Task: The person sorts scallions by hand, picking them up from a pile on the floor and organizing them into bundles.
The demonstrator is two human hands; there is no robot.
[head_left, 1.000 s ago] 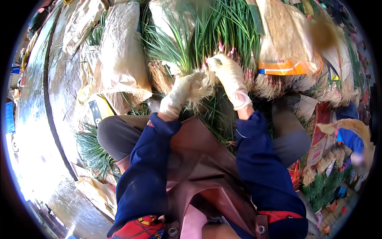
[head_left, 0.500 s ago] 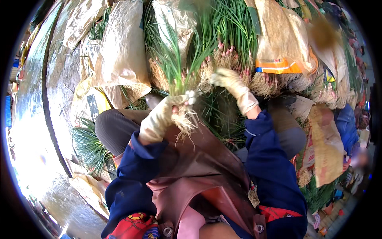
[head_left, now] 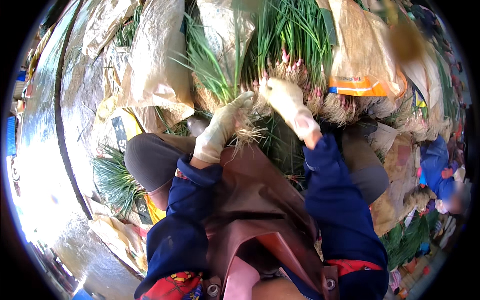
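Note:
My left hand (head_left: 223,120), in a pale work glove, is closed round a small bunch of spring onions (head_left: 218,65). Their green leaves point up and away from me, and pale stringy roots hang below the fist. My right hand (head_left: 286,102), gloved too, reaches to the edge of a large heap of spring onions (head_left: 295,35) with pinkish bulbs. Its fingers are curled against the bulbs and roots there; what they hold, if anything, is hidden. The two hands are a little apart, above my brown apron (head_left: 250,185).
Woven sacks (head_left: 157,55) cover parts of the heap; an orange-edged sack (head_left: 357,55) lies at the right. More green leaves (head_left: 116,175) stick out beside my left knee. A wet, shiny floor (head_left: 40,165) stretches along the left. At the far right a person in blue (head_left: 437,167) sits.
My left hand with its bunch has moved up and slightly right, and the bunch now tilts left. My right hand has come slightly down and left against the bulbs. My view has shifted slightly.

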